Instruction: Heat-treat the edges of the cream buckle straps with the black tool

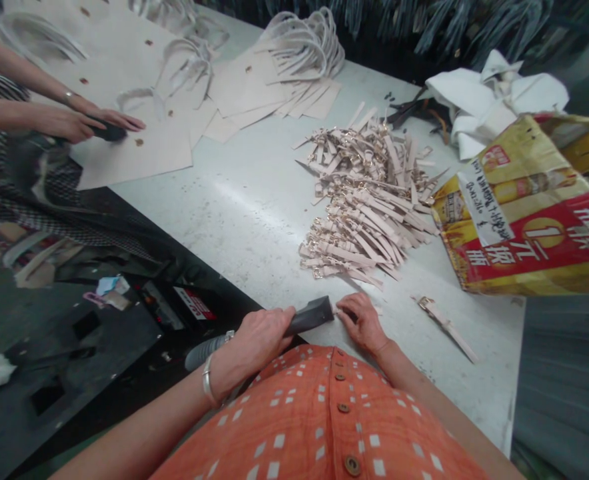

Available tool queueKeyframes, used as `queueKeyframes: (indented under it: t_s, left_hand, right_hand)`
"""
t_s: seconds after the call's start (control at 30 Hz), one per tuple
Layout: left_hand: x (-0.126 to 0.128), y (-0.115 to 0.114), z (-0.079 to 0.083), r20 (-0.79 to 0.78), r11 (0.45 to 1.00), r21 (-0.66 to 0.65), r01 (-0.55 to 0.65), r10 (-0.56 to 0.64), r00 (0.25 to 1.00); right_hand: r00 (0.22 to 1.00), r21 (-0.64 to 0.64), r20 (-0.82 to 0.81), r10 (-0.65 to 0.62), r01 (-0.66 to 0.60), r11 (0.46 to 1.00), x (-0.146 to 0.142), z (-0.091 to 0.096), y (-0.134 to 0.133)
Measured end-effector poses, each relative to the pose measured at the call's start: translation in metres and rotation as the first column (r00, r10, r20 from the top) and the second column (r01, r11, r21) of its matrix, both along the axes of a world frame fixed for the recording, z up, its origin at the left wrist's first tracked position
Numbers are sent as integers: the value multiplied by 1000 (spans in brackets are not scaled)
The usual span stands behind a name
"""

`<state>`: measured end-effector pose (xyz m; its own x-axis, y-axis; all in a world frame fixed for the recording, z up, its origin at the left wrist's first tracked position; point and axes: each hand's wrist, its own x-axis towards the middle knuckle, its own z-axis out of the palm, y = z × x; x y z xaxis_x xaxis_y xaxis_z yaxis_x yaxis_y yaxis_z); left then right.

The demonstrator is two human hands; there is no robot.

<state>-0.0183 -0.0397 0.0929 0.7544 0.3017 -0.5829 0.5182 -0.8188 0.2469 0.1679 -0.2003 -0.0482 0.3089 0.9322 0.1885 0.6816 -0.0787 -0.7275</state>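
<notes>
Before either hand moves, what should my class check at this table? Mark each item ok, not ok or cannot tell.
1. Left hand holding the black tool: ok.
2. Right hand well clear of the tool's end: not ok, it is close beside it.
3. What the right hand may be pinching: cannot tell, too small.
4. Single strap separate from the strap pile: ok.
5. Co-worker's hands apart from these hands: ok, at the pale sheets.

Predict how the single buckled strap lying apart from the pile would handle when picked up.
The strap looks short and narrow, so it is probably light. It lies nearly straight, suggesting some stiffness, though it may flex. Its flat shape makes rolling unlikely, and the metallic-looking buckle could weigh down that end.
</notes>
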Motion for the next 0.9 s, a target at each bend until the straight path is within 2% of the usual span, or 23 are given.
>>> queueKeyframes:
  t_s: [0.1, 0.3, 0.53, 0.77, 0.9]
  left_hand:
    - [1, 0, -2, 16, 1000, -14, 12, -12, 1000]
    - [-13, 7, -8, 5, 1000, 17, -14, 14, 1000]
    - [-5, -2, -10, 50, 1000, 3, -4, 3, 999]
    - [-7, 3, -13, 16, 993, 105, -63, 62, 998]
    - [6, -9, -6, 106, 999, 21, 25, -27, 994]
  right_hand:
    - [1000, 0, -4, 6, -6, 1000, 1, 0, -1]
    - [1000, 21, -26, -10, 10, 1000, 0, 1, -1]
    - [999, 33, -34, 0, 1, 999, 3, -1, -1]
    - [1000, 48, -27, 5, -4, 999, 1, 1, -3]
    - [999, 8, -41, 16, -16, 1000, 3, 4, -6]
